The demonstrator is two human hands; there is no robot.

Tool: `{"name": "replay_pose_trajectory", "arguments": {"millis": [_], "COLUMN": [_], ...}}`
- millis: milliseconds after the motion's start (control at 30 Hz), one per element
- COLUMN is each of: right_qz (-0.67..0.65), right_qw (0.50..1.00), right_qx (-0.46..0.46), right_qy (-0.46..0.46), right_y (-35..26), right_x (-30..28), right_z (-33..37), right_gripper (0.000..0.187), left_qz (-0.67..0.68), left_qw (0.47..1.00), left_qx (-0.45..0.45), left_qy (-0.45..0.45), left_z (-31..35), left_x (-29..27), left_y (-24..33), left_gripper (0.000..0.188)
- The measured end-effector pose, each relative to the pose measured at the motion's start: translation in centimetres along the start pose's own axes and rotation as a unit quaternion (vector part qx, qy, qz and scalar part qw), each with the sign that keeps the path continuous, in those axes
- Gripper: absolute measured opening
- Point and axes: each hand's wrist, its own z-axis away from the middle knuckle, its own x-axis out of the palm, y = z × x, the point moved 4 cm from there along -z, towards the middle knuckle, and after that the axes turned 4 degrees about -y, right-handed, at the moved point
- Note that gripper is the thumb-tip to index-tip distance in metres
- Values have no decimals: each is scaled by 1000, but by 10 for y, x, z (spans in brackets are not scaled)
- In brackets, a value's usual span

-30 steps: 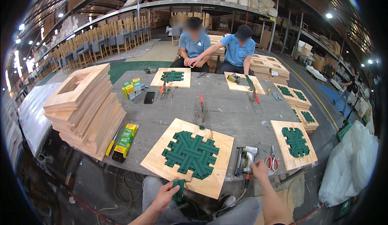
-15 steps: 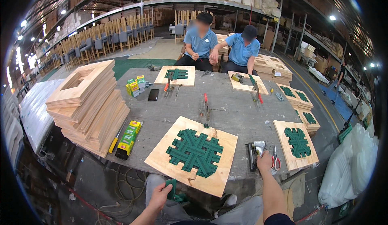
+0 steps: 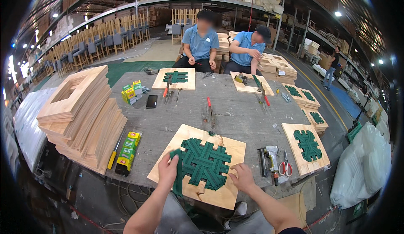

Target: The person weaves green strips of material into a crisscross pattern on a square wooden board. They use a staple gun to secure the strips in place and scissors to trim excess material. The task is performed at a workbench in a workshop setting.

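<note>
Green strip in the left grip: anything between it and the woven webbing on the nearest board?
Nothing visible. The green strip hangs from the left grip at the left side of the woven webbing; the air tool lies right of the wooden board, clear of it.

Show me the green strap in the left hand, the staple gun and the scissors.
Green strap [image 3: 178,176]: head view, middle of its visible length.
Staple gun [image 3: 272,156]: head view, silver body.
Scissors [image 3: 286,162]: head view, near the pivot.
</note>
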Motion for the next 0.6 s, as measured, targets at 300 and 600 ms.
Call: {"name": "replay_pose_trajectory", "arguments": {"millis": [300,600], "right_qz": [-55,-162], "right_qw": [998,983], "right_qx": [-13,82], "right_qy": [26,38], "right_y": [8,81], "right_x": [13,52], "right_z": [-82,-294], "right_gripper": [23,22], "left_qz": [-548,-557], "left_qw": [791,789], "left_qx": [205,190], "left_qy": [-178,-174], "left_z": [-43,-52], "left_x": [35,29], "left_y": [-75,-73], "left_gripper": [24,21]}}
